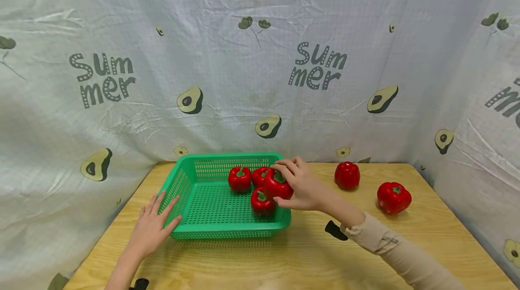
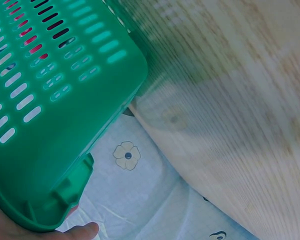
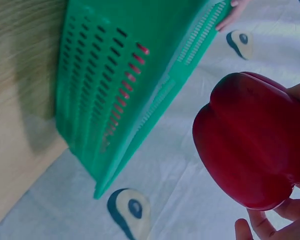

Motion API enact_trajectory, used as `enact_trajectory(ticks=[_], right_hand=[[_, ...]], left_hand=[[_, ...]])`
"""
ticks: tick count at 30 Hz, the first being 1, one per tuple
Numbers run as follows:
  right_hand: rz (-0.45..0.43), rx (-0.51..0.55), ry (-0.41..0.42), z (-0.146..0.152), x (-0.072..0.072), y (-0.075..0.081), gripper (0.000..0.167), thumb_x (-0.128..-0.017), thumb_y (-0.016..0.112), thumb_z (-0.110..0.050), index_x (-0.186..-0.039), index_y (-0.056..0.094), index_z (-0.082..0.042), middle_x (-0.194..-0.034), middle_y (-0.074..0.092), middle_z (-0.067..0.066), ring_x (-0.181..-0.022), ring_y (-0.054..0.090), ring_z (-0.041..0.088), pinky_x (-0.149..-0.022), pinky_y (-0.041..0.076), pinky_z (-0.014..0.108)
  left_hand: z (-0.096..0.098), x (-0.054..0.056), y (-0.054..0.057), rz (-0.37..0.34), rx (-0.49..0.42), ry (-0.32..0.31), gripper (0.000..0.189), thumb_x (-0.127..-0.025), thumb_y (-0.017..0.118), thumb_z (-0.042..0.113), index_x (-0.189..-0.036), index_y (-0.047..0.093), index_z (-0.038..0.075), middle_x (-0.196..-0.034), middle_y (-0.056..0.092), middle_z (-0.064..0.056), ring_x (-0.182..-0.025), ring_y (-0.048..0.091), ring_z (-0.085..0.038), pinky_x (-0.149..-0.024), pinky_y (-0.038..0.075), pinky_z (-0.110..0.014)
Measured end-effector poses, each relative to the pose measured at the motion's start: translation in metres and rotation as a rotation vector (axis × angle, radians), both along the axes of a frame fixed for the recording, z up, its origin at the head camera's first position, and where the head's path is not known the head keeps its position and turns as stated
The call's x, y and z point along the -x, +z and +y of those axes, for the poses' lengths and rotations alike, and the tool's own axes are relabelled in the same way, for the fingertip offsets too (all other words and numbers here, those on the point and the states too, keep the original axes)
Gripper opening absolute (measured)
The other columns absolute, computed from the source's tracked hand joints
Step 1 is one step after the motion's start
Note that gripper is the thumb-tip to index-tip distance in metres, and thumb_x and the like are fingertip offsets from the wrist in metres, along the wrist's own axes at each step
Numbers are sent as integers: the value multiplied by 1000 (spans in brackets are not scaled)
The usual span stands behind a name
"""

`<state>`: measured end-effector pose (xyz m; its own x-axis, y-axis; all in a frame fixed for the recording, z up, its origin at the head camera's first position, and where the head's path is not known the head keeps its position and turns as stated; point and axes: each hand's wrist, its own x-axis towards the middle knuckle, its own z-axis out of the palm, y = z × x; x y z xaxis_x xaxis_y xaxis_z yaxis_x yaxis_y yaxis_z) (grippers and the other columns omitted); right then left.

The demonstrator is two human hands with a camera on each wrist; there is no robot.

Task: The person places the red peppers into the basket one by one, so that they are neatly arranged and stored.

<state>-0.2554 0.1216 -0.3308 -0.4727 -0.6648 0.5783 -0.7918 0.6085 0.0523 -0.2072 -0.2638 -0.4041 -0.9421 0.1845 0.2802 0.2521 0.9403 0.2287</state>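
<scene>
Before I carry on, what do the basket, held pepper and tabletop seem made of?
Basket: likely moulded plastic, satin green, given its regular slots. Held pepper: smooth, glossy red, with bright highlights; real or plastic, I can't tell. Tabletop: wood or laminate, slight sheen, showing grain.

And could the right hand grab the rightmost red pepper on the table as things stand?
Probably not straight away: the right hand holds another red pepper at the green basket. Otherwise the rightmost pepper looks easy to approach, with nothing covering it.
</scene>
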Motion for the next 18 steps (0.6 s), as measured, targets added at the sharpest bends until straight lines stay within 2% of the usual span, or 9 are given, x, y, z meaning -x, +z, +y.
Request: enact_trajectory(ticks=[6,12,18], right_hand=[[-30,-66,12,-19,-2,4,60,-74,61,-43,-124,47,-13,-118,51,2,-94,37,15,-72,37,30],[15,-155,15,-37,-1,2,61,-75,60,-46,-123,47,-12,-117,52,3,-93,38,19,-71,34,33],[11,-232,-6,-49,3,-2,63,-78,57,-51,-126,45,-12,-119,51,2,-94,38,19,-72,33,36]], left_hand=[[0,-2,-2,7,1,-2,55,-87,51,39,-133,43,9,-141,24,-28,-129,21,-47,-94,20,-69],[-1,-2,-2,3,-8,-8,56,-88,50,42,-133,43,9,-141,24,-28,-129,20,-48,-94,19,-69],[-1,0,-2,6,-3,-7,56,-88,50,41,-133,43,9,-141,24,-28,-129,20,-47,-94,20,-69]])
